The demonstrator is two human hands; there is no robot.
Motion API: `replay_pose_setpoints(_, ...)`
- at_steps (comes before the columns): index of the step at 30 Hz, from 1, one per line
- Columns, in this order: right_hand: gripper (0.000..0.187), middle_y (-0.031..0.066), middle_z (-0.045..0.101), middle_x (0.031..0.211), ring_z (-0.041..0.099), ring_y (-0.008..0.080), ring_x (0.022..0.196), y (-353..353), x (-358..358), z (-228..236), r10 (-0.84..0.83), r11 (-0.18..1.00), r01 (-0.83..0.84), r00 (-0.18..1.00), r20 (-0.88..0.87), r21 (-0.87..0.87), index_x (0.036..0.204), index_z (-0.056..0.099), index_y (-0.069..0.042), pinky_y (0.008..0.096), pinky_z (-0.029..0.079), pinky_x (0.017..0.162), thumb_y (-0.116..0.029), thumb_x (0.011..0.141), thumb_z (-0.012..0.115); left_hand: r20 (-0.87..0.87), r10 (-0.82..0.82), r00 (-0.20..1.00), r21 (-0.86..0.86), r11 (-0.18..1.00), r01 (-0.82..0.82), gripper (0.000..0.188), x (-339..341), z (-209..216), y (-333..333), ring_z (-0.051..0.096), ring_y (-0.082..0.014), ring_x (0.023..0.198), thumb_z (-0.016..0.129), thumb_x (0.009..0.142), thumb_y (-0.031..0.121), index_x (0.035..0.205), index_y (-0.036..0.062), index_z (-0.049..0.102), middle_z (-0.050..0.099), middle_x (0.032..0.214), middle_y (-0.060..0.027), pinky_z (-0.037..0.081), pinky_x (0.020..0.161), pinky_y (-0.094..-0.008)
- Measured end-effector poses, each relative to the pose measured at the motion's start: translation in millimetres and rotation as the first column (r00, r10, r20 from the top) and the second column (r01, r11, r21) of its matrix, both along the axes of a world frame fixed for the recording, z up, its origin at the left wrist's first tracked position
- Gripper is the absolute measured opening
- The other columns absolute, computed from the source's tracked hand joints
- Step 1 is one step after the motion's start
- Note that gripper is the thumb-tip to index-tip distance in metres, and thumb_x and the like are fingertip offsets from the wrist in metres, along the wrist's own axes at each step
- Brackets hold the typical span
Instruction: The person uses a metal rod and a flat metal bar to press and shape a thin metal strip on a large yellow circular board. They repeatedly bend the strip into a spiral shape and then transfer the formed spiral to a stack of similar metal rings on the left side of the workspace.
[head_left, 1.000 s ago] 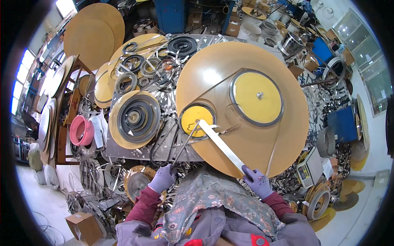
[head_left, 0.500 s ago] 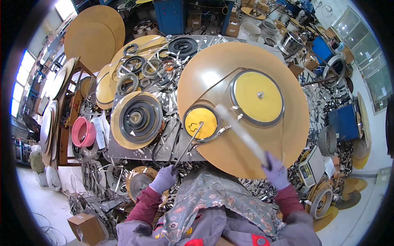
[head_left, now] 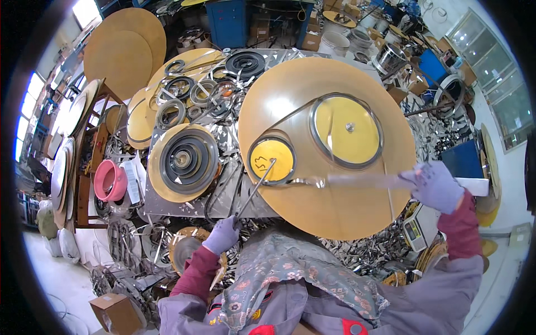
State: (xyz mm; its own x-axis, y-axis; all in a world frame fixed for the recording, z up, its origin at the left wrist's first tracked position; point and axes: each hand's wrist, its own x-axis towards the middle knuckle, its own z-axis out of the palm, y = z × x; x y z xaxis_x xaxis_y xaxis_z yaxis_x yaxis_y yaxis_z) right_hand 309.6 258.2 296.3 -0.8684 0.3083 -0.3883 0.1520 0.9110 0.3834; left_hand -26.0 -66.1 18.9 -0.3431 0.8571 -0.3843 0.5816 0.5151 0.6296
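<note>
My left hand (head_left: 223, 234), in a pale lilac glove, is closed round a thin metal rod (head_left: 254, 194). The rod's far end meets the centre of a small yellow disc (head_left: 282, 155) with a dark rim. At the right, my gloved right hand (head_left: 438, 187) grips a long, flat, pale strip (head_left: 363, 180), smeared by motion, over a big round tan board (head_left: 340, 218). A larger yellow disc (head_left: 335, 142) with a dark rim lies farther back on this board. One thin metal band (head_left: 287, 116) runs between both discs. A shiny twisted band end (head_left: 307, 182) sticks out beside the small disc.
Coiled dark bands (head_left: 204, 156) sit on a round board to the left, with several metal rings (head_left: 172, 113) behind. A pink bowl (head_left: 110, 181) stands at the table's left edge. Metal scraps surround the table. A scale (head_left: 416, 231) is at the right.
My right hand has swung right and farther away, and the strip has turned from slanting to nearly level. The left hand stays on the rod. The view has shifted slightly.
</note>
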Motion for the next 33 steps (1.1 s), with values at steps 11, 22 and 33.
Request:
replay_pose_setpoints(11, 0.051, 0.0048, 0.067, 0.088, 0.055, 0.0052, 0.070, 5.9, 59.1, -30.1, -0.835, 0.359, 0.484, 0.549, -0.042, -0.798, 0.120, 0.059, -0.005, 0.0208, 0.046, 0.063, -0.014, 0.072, 0.075, -0.027, -0.019, 0.999, 0.050, 0.999, 0.020, 0.020, -16.9, -6.5, 50.9, 0.060, -0.0418, 0.085, 0.053, 0.086, 0.016, 0.087, -0.0028, 0.056, 0.062, 0.083, -0.0256, 0.046, 0.074, -0.0479)
replay_pose_setpoints(22, 0.043, 0.0055, 0.063, 0.085, 0.048, 0.0068, 0.068, -9.8, 4.3, -211.3, -0.878, 0.467, 0.297, 0.266, -0.397, -0.833, 0.124, 0.054, -0.003, 0.0230, 0.044, 0.064, -0.008, 0.081, 0.061, -0.006, -0.012, 1.000, 0.006, 1.000, 0.012, 0.021, -20.0, -1.4, 71.2, 0.059, -0.0423, 0.085, 0.053, 0.085, 0.019, 0.088, -0.0013, 0.057, 0.061, 0.083, -0.0261, 0.046, 0.074, -0.0480)
replay_pose_setpoints(33, 0.045, 0.0106, 0.064, 0.086, 0.058, 0.0127, 0.050, 59.8, 7.5, -192.3, -0.990, -0.068, 0.156, 0.115, 0.087, -0.985, 0.133, 0.044, -0.001, 0.0209, 0.040, 0.037, -0.024, 0.094, 0.047, -0.060, 0.042, 0.997, -0.045, 0.998, -0.045, 0.018, -33.1, 17.6, 42.8, 0.060, -0.0402, 0.086, 0.053, 0.083, 0.015, 0.093, -0.0005, 0.057, 0.062, 0.085, -0.0235, 0.046, 0.076, -0.0464)
